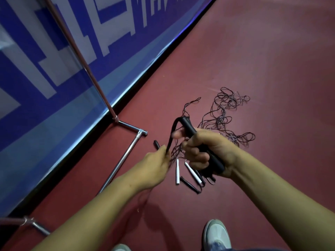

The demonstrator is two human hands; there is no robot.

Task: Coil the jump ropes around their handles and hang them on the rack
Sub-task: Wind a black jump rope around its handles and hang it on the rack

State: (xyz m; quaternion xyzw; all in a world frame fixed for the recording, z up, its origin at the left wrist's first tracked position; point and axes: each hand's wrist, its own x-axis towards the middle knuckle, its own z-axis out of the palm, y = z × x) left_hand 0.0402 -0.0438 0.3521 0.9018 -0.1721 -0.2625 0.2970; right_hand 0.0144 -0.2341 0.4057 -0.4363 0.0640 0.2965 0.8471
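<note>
My right hand [206, 151] grips the black handles [190, 129] of a jump rope, held slanted above the floor. Its black cord [173, 131] bends out of the upper handle end and runs down into my left hand [155, 167], which pinches it. On the red floor below lie two white handles [177, 171], more black handles [189, 184] and a loose tangle of thin dark rope [224, 115]. The chrome rack [101, 91] stands at the left, its upright rising from a floor bar [125, 154].
A blue and white banner wall [63, 69] runs diagonally along the left behind the rack. A second rack foot [36, 226] shows at lower left. My grey shoes [216, 234] stand at the bottom edge on the red floor [272, 69].
</note>
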